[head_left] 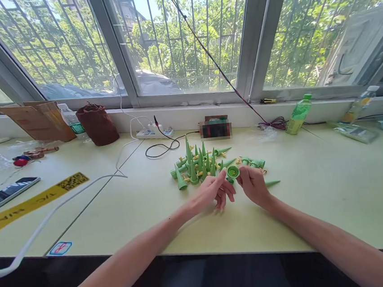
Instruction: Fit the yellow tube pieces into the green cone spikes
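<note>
Just in front of the cone pile (198, 166), our right hand (253, 185) pinched one green cap (232, 172), left hand (213, 192) touching it (grip unclear); several cones stood, others lay loose, so we judged much left.

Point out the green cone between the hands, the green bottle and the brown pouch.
green cone (232, 172): head view, on its round open end.
green bottle (298, 116): head view, on its body.
brown pouch (97, 125): head view, middle of its front.
</note>
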Tool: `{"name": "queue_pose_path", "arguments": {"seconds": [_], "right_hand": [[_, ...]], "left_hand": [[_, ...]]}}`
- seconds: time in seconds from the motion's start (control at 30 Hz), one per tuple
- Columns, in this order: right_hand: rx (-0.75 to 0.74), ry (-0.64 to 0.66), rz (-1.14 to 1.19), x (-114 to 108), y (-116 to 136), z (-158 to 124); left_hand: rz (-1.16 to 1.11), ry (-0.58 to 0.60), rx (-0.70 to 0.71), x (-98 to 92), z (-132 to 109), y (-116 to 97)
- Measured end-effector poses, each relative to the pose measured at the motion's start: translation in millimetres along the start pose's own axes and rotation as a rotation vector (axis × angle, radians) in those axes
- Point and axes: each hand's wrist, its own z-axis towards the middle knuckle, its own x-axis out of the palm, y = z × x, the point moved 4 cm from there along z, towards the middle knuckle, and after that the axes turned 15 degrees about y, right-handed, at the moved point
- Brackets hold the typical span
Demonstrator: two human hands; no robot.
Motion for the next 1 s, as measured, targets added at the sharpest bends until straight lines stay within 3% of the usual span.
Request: {"name": "queue_pose_path", "arguments": {"seconds": [0.4,0.67,1.0], "right_hand": [[-0.034,0.142,0.138,8.8,-3.6,-1.7],[0.011,0.127,0.137,7.8,-3.5,-1.4],[-0.035,0.128,0.105,6.5,4.6,-0.7]], "left_hand": [[-0.228,0.067,-0.019,1.6,0.0,1.3],[-0.260,0.136,0.017,1.3,0.0,0.8],[-0.226,0.155,0.060,0.4,-2.8,-1.5]]}}
